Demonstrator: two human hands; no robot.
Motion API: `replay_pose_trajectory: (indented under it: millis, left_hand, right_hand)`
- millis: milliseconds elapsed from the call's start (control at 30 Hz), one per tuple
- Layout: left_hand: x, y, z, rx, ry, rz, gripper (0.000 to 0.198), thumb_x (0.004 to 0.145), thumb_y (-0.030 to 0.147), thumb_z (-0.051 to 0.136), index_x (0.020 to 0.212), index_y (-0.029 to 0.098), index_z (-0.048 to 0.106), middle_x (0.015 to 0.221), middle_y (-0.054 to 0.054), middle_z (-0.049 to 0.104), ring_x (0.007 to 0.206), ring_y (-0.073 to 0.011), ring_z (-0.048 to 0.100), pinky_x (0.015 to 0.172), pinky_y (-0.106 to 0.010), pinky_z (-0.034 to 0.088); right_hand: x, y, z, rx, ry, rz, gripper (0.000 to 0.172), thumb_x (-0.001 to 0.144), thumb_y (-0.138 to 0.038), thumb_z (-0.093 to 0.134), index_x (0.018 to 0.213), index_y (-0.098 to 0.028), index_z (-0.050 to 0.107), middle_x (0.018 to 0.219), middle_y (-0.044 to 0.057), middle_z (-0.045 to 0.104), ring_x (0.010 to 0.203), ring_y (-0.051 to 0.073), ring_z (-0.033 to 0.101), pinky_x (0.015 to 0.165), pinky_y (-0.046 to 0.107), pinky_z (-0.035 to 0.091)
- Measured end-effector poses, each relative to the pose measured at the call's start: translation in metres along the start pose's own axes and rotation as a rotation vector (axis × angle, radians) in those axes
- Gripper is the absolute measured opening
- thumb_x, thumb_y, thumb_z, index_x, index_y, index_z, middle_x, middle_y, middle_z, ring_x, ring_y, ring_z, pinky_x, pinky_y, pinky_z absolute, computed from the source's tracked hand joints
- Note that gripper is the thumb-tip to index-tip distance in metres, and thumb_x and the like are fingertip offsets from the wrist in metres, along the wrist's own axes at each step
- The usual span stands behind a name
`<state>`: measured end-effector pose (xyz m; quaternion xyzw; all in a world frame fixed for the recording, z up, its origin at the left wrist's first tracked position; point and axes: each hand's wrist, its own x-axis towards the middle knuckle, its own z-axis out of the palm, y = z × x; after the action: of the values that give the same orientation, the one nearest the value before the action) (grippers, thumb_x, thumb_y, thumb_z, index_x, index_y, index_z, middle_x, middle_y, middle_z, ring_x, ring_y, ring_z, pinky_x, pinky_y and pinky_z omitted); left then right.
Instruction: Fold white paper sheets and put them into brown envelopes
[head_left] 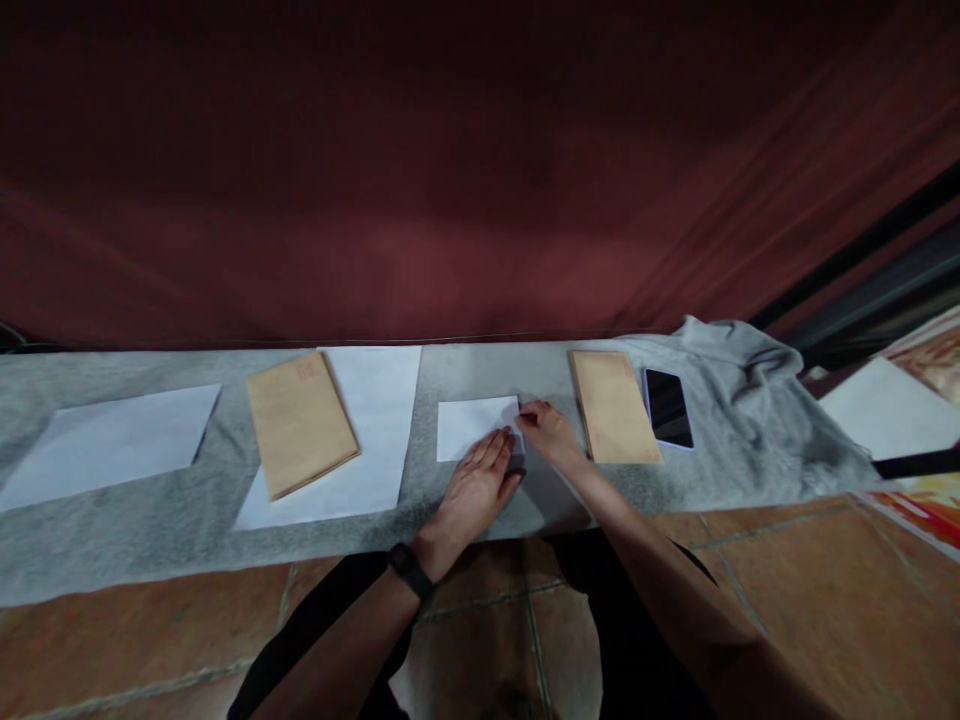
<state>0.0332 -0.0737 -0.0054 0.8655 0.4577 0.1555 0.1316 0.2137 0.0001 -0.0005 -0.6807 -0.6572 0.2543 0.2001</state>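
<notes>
A small white sheet of paper, which looks folded, lies flat on a grey cloth in front of me. My left hand rests on its lower right part, palm down with the fingers stretched out. At the paper's right edge, the curled fingers of my right hand pinch or press the corner; the thumb is partly hidden. Just right of that hand sits a stack of brown envelopes.
The grey cloth covers a long narrow surface. Left of me, more brown envelopes lie on larger white sheets, with another white stack farther left. A phone lies at right, beside bunched cloth. A red curtain hangs behind.
</notes>
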Motion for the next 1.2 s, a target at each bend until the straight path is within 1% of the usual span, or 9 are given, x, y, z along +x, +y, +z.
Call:
replay_pose_trajectory:
  millis: [200,367,500,600,733,833,933,1033,1200]
  left_hand:
    - [0.002,0.001,0.0,0.001,0.042,-0.032,0.055,0.101,0.032,0.05,0.151,0.01,0.044,0.16,-0.019,0.044,0.15,-0.0278,0.041,0.123,-0.045,0.039]
    - [0.003,0.005,-0.005,0.086,0.086,-0.095,0.058,0.1,0.032,0.052,0.152,0.008,0.043,0.16,-0.019,0.045,0.145,-0.0306,0.047,0.12,-0.046,0.041]
    - [0.007,0.009,-0.016,0.196,0.197,-0.202,0.059,0.101,0.035,0.049,0.154,0.01,0.041,0.158,-0.019,0.048,0.135,-0.0343,0.055,0.111,-0.049,0.047]
    - [0.01,0.006,-0.027,0.183,0.29,-0.225,0.049,0.103,0.031,0.043,0.148,0.012,0.05,0.147,-0.018,0.059,0.125,-0.0325,0.061,0.102,-0.046,0.051]
    - [0.013,-0.007,-0.045,-0.109,0.493,-0.272,0.033,0.104,0.03,0.04,0.113,0.017,0.069,0.111,-0.013,0.074,0.1,-0.026,0.068,0.085,-0.038,0.053]
    - [0.016,-0.018,-0.06,-0.563,0.715,-0.45,0.036,0.101,0.044,0.051,0.077,0.02,0.063,0.076,-0.003,0.068,0.074,-0.0175,0.063,0.072,-0.029,0.05]
    - [0.021,-0.021,-0.067,-1.12,0.904,-0.581,0.037,0.087,0.054,0.07,0.077,0.019,0.063,0.077,0.0,0.068,0.071,-0.0137,0.061,0.068,-0.025,0.048]
    - [0.023,-0.02,-0.062,-1.435,0.912,-0.678,0.036,0.069,0.045,0.085,0.082,0.017,0.066,0.085,-0.002,0.072,0.072,-0.0135,0.063,0.066,-0.025,0.05]
    - [0.015,-0.034,-0.048,-1.328,0.79,-0.842,0.033,0.061,0.033,0.084,0.083,0.018,0.065,0.072,0.004,0.066,0.061,-0.0111,0.06,0.06,-0.024,0.051]
  right_hand:
    - [0.002,0.006,0.006,0.311,0.027,-0.007,0.015,0.085,-0.024,0.066,0.1,-0.022,0.071,0.098,0.005,0.075,0.092,0.02,0.071,0.088,0.035,0.055]
    - [0.004,0.003,0.014,0.682,0.003,0.045,0.035,0.081,-0.029,0.068,0.115,-0.024,0.064,0.091,0.001,0.073,0.081,0.02,0.07,0.074,0.034,0.057]
    - [-0.002,-0.012,0.005,0.901,-0.114,-0.098,0.024,0.081,-0.042,0.07,0.098,-0.024,0.069,0.091,0.0,0.072,0.079,0.018,0.067,0.07,0.03,0.055]
    - [-0.009,-0.024,-0.005,0.971,-0.135,-0.152,0.031,0.083,-0.05,0.072,0.102,-0.026,0.072,0.091,0.0,0.073,0.081,0.017,0.066,0.077,0.031,0.054]
    - [-0.012,-0.028,-0.008,1.004,-0.097,-0.093,0.037,0.084,-0.055,0.072,0.109,-0.028,0.071,0.102,0.002,0.075,0.095,0.021,0.068,0.085,0.035,0.055]
    - [-0.011,-0.026,-0.004,1.026,-0.046,-0.016,0.043,0.077,-0.054,0.079,0.112,-0.029,0.07,0.112,0.002,0.074,0.105,0.022,0.067,0.095,0.038,0.053]
    - [-0.013,-0.027,0.0,1.156,-0.182,0.022,0.052,0.077,-0.055,0.079,0.121,-0.03,0.067,0.117,0.003,0.074,0.109,0.024,0.068,0.097,0.04,0.054]
    - [-0.016,-0.028,0.002,1.211,-0.303,0.058,0.051,0.078,-0.056,0.076,0.119,-0.027,0.067,0.112,0.004,0.076,0.1,0.024,0.071,0.086,0.038,0.058]
    - [-0.009,-0.016,0.0,0.901,-0.208,0.093,0.036,0.077,-0.05,0.07,0.1,-0.021,0.071,0.087,0.002,0.075,0.074,0.019,0.068,0.062,0.028,0.053]
